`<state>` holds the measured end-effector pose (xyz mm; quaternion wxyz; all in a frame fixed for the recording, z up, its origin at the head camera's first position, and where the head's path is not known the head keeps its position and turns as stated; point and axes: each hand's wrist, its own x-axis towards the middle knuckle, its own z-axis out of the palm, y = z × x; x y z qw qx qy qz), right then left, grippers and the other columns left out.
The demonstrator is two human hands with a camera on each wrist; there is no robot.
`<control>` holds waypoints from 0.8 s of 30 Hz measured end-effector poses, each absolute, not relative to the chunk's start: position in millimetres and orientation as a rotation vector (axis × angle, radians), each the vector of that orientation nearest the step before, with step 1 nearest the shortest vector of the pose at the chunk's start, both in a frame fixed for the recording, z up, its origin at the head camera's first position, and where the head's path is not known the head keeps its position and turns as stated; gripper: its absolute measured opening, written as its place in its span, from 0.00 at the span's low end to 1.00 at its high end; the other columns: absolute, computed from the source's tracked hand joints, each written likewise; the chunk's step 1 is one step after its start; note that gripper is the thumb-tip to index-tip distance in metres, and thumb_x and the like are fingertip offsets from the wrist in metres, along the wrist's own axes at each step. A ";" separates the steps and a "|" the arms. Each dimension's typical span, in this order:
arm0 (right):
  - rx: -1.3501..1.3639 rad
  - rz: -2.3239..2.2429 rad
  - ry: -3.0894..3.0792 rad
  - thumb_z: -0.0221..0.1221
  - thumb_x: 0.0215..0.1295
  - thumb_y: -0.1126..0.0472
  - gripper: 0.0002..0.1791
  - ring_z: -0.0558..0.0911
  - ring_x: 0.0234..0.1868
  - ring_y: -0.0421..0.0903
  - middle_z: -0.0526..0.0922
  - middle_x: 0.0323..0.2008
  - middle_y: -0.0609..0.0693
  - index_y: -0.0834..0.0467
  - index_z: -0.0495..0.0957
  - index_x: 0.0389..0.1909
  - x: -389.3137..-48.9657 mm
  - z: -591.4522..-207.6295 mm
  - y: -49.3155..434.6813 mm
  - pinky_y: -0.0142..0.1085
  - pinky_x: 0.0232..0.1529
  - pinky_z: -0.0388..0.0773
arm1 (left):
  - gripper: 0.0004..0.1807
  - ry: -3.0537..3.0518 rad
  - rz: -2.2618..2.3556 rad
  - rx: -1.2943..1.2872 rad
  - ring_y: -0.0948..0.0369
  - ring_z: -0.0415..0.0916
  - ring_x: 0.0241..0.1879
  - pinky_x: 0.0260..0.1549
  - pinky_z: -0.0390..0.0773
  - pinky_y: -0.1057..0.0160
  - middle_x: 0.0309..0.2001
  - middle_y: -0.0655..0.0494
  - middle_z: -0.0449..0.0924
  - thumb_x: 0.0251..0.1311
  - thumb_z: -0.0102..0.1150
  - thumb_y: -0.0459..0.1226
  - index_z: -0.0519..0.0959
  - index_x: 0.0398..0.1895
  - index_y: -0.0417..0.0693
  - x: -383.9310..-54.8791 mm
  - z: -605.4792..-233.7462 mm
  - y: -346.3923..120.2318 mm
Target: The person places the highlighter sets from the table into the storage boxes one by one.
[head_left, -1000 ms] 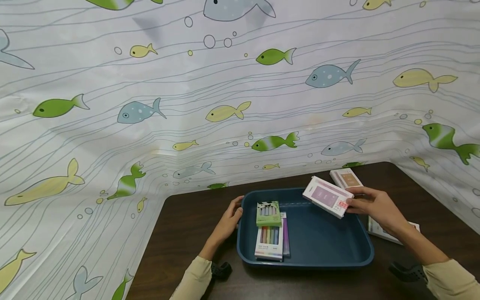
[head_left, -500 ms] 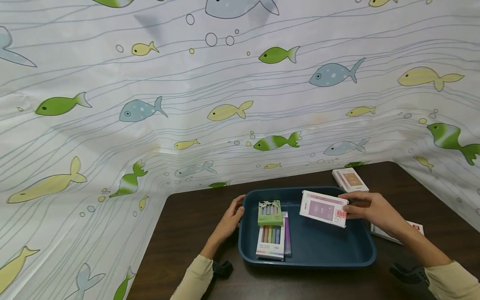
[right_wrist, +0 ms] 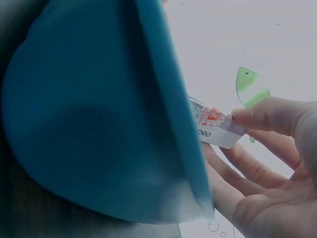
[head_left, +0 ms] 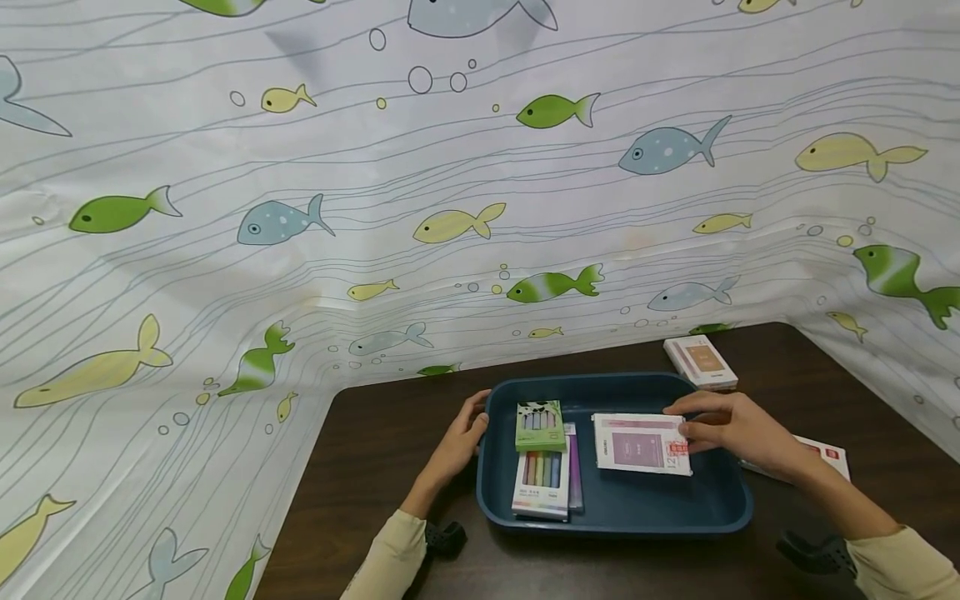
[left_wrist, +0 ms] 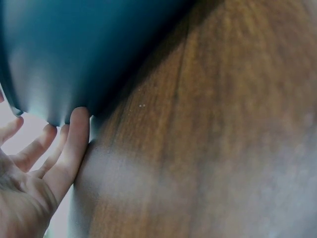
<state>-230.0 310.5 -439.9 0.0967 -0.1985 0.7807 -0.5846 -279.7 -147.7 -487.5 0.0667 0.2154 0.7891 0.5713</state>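
My right hand (head_left: 750, 429) pinches the end of a white-and-purple flat box (head_left: 637, 446) with red print, between thumb and fingers. The box is held nearly level above the right half of a dark blue tray (head_left: 615, 528). In the right wrist view, the tray's wall hides much of the box (right_wrist: 218, 129). My left hand (head_left: 459, 433) touches the tray's left outer wall; in the left wrist view its extended fingertips meet the tray (left_wrist: 89, 49). Inside the tray's left half lie a green panda box (head_left: 540, 427), a white box of colored sticks (head_left: 540, 498) and a purple pack (head_left: 575, 479).
A white-and-orange box (head_left: 702, 362) lies on the dark wooden table (head_left: 360, 467) behind the tray's right corner. Another white box (head_left: 828, 456) sits to the right, partly behind my right forearm. A fish-patterned white sheet (head_left: 375, 167) encloses the table at the back and sides.
My right hand has brought the white-and-purple box lower and slightly left over the tray, turning it from slanted to almost level. The left hand has stayed on the tray's side.
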 end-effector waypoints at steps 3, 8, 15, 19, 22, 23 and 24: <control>-0.602 -1.731 2.304 0.61 0.73 0.64 0.21 0.86 0.45 0.55 0.71 0.61 0.74 0.73 0.76 0.61 -229.0 -439.8 308.5 0.47 0.41 0.84 | 0.28 2.383 1.722 0.638 0.43 0.71 0.52 0.34 0.76 0.54 0.69 0.35 0.62 0.83 0.38 0.39 0.52 0.81 0.46 -287.1 -501.2 -150.0; -0.630 -1.724 2.262 0.60 0.74 0.65 0.20 0.85 0.47 0.55 0.72 0.60 0.74 0.72 0.77 0.60 -227.5 -439.7 305.5 0.50 0.40 0.83 | 0.28 2.418 1.742 0.622 0.45 0.71 0.52 0.34 0.76 0.54 0.70 0.40 0.63 0.83 0.39 0.44 0.53 0.81 0.53 -295.1 -518.3 -151.0; -0.678 -1.654 2.309 0.59 0.75 0.63 0.19 0.85 0.49 0.52 0.70 0.61 0.74 0.73 0.77 0.60 -225.5 -437.6 302.8 0.47 0.39 0.84 | 0.26 2.443 1.747 0.597 0.50 0.73 0.49 0.33 0.76 0.56 0.67 0.46 0.66 0.82 0.41 0.46 0.57 0.79 0.62 -293.9 -517.2 -149.8; -0.687 -1.565 2.469 0.59 0.76 0.60 0.16 0.85 0.48 0.48 0.78 0.58 0.66 0.66 0.81 0.57 -223.6 -432.1 302.8 0.43 0.43 0.83 | 0.26 2.445 1.746 0.600 0.50 0.73 0.49 0.33 0.76 0.56 0.67 0.46 0.66 0.82 0.41 0.46 0.57 0.79 0.62 -293.7 -517.5 -149.6; -0.676 -1.469 2.645 0.59 0.76 0.58 0.14 0.85 0.48 0.45 0.83 0.54 0.56 0.58 0.84 0.55 -221.9 -426.5 303.7 0.36 0.45 0.81 | 0.26 2.442 1.749 0.609 0.49 0.73 0.49 0.33 0.76 0.57 0.67 0.45 0.66 0.82 0.41 0.45 0.57 0.80 0.59 -294.0 -517.7 -149.6; -0.668 -1.443 2.691 0.59 0.76 0.57 0.13 0.85 0.48 0.44 0.84 0.53 0.54 0.56 0.84 0.55 -221.2 -424.7 304.0 0.35 0.45 0.81 | 0.27 2.441 1.751 0.617 0.49 0.73 0.49 0.32 0.76 0.56 0.67 0.44 0.65 0.82 0.40 0.45 0.56 0.80 0.58 -294.1 -517.9 -149.6; -0.658 -1.430 2.719 0.59 0.76 0.56 0.14 0.84 0.49 0.45 0.85 0.53 0.53 0.55 0.84 0.55 -220.8 -423.2 304.3 0.35 0.45 0.81 | 0.27 2.438 1.754 0.614 0.49 0.73 0.49 0.32 0.76 0.56 0.67 0.44 0.66 0.82 0.40 0.45 0.56 0.80 0.58 -293.9 -517.6 -149.6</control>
